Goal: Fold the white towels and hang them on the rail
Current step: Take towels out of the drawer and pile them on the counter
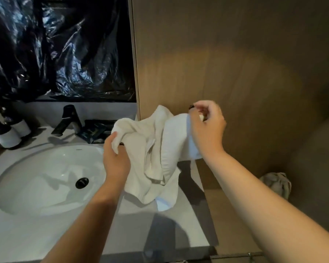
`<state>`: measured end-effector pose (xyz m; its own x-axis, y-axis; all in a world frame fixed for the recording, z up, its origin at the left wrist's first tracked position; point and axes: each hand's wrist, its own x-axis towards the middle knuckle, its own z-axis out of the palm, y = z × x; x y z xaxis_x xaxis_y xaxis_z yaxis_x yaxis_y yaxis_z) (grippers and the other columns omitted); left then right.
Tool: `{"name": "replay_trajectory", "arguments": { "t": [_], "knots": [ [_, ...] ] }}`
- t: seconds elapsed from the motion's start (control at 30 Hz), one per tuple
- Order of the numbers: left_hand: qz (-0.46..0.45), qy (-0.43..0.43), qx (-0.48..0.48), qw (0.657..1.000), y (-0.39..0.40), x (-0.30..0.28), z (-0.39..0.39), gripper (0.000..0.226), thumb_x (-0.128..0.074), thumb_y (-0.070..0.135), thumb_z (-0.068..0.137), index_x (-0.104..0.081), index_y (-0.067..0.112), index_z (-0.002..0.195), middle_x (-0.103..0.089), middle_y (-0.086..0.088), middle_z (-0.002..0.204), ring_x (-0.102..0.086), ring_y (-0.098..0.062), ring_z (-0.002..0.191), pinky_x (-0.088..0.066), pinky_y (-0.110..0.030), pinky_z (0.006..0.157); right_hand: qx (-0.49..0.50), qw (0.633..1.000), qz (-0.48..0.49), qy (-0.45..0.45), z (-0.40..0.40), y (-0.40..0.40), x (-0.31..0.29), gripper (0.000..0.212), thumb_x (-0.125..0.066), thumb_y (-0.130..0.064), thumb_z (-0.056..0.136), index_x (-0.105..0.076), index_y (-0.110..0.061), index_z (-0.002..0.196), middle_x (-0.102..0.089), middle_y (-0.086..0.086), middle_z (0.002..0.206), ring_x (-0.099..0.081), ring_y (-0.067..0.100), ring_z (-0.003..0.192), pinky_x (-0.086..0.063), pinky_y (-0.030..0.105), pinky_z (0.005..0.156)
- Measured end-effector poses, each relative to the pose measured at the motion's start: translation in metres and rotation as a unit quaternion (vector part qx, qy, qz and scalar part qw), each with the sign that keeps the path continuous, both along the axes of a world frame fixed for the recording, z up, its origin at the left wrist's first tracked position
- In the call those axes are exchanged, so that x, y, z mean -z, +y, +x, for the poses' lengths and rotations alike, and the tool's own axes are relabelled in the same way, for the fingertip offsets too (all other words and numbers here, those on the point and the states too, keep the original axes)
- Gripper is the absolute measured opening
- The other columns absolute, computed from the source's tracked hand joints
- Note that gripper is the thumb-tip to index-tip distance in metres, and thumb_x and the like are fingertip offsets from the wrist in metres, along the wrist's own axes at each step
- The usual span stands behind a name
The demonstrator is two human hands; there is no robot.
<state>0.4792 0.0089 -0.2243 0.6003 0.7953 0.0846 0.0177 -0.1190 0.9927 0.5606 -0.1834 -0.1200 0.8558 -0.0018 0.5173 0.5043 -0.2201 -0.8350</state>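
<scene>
At centre frame, above the counter (46, 230) beside the sink (36, 179), I see my left hand (115, 158) gripping the white towel (156, 154) at its left edge while my right hand (207, 126) pinches its upper right corner, cloth sagging between them.

Bare forearms, dark-painted fingernails

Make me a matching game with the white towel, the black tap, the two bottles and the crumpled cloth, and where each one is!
Things:
1. white fabric towel
2. black metal tap
3. two white round bottles with dark tops
4. grey crumpled cloth

Places:
A. far left of the counter
B. on the floor by the wooden wall
C. held in both hands
D. behind the white oval sink

Pairs: 1-C, 2-D, 3-A, 4-B
</scene>
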Motion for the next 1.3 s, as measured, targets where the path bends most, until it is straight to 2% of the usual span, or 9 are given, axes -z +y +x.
{"name": "replay_trajectory", "arguments": {
  "t": [0.07, 0.2, 0.33, 0.53, 0.67, 0.9, 1.07, 1.13, 1.3],
  "knots": [
    [0.004, 0.038, 0.026, 0.999, 0.009, 0.016, 0.009, 0.056, -0.046, 0.014, 0.099, -0.026, 0.017, 0.151, -0.052, -0.01, 0.136, -0.051, -0.027, 0.126, -0.044, -0.045, 0.107, -0.054, 0.981, -0.18, 0.038, 0.002, 0.021, 0.029, 0.024, -0.061, -0.017, 0.09, -0.063, -0.013, 0.114, -0.06, 0.003, 0.111, -0.056, 0.014, 0.103, -0.042, 0.01, 0.082],
    [0.202, 0.162, 0.065, 0.964, 0.021, 0.048, 0.017, 0.089, -0.058, 0.015, 0.093, 0.004, 0.004, 0.156, -0.001, -0.014, 0.165, -0.002, -0.027, 0.153, -0.002, -0.035, 0.124, -0.122, 0.858, -0.445, 0.226, 0.003, 0.041, 0.095, 0.056, -0.054, -0.035, 0.095, -0.037, -0.015, 0.144, -0.047, 0.012, 0.14, -0.042, 0.033, 0.131, -0.038, 0.049, 0.106],
    [0.456, 0.161, 0.161, 0.861, 0.025, 0.064, 0.025, 0.078, -0.035, 0.037, 0.095, -0.006, -0.002, 0.155, -0.004, -0.021, 0.164, -0.001, -0.034, 0.152, 0.0, -0.047, 0.121, -0.066, 0.87, -0.469, 0.134, 0.006, 0.039, 0.143, 0.068, -0.041, -0.045, 0.099, -0.011, -0.025, 0.156, -0.01, 0.011, 0.162, -0.007, 0.031, 0.149, -0.013, 0.058, 0.117],
    [0.491, 0.314, 0.237, 0.777, 0.028, 0.122, 0.04, 0.075, 0.002, 0.055, 0.092, 0.029, 0.013, 0.148, 0.032, -0.012, 0.159, 0.035, -0.026, 0.144, 0.024, -0.043, 0.117, -0.112, 0.806, -0.562, 0.149, 0.018, 0.047, 0.202, 0.069, -0.028, -0.043, 0.102, 0.018, -0.033, 0.152, 0.032, -0.004, 0.157, 0.019, 0.024, 0.149, 0.002, 0.057, 0.119],
    [0.49, 0.28, 0.205, 0.8, 0.035, 0.146, 0.052, 0.074, -0.018, 0.045, 0.1, 0.026, 0.016, 0.152, 0.028, -0.009, 0.16, 0.026, -0.024, 0.149, 0.02, -0.043, 0.119, -0.094, 0.807, -0.564, 0.144, 0.03, 0.053, 0.229, 0.073, -0.028, -0.038, 0.098, 0.024, -0.033, 0.148, 0.034, -0.009, 0.154, 0.014, 0.021, 0.151, -0.002, 0.055, 0.12],
    [0.461, 0.24, 0.149, 0.841, 0.035, 0.141, 0.078, 0.076, -0.04, 0.036, 0.096, 0.0, 0.018, 0.158, 0.006, -0.005, 0.165, 0.015, -0.021, 0.152, 0.013, -0.044, 0.121, -0.045, 0.872, -0.484, 0.057, 0.063, 0.064, 0.229, 0.05, -0.042, -0.025, 0.098, -0.044, -0.01, 0.146, -0.039, 0.017, 0.152, -0.039, 0.034, 0.138, -0.031, 0.047, 0.112],
    [0.375, 0.131, 0.265, 0.879, 0.047, 0.123, 0.045, 0.07, -0.034, 0.039, 0.097, -0.012, 0.011, 0.157, 0.0, -0.004, 0.166, 0.01, -0.017, 0.153, 0.005, -0.049, 0.123, -0.045, 0.885, -0.462, 0.039, 0.062, 0.063, 0.232, 0.045, -0.056, -0.012, 0.094, -0.052, -0.004, 0.139, -0.045, 0.023, 0.146, -0.046, 0.041, 0.131, -0.04, 0.053, 0.106],
    [0.385, 0.076, 0.367, 0.843, 0.068, 0.112, 0.023, 0.075, -0.046, 0.039, 0.094, -0.018, 0.008, 0.156, -0.008, -0.007, 0.166, -0.001, -0.023, 0.154, -0.006, -0.056, 0.122, -0.054, 0.881, -0.468, 0.034, 0.061, 0.061, 0.232, 0.046, -0.055, -0.013, 0.096, -0.049, -0.004, 0.141, -0.041, 0.022, 0.149, -0.044, 0.041, 0.134, -0.038, 0.052, 0.108],
    [0.605, 0.164, 0.477, 0.616, 0.128, 0.09, -0.018, 0.1, -0.064, 0.046, 0.077, -0.01, 0.027, 0.159, 0.001, -0.002, 0.167, 0.005, -0.022, 0.154, -0.005, -0.053, 0.12, -0.096, 0.843, -0.524, 0.076, 0.057, 0.053, 0.231, 0.052, -0.033, -0.03, 0.105, -0.024, -0.015, 0.154, -0.013, 0.008, 0.164, -0.018, 0.029, 0.149, -0.019, 0.044, 0.12]
  ]
}}
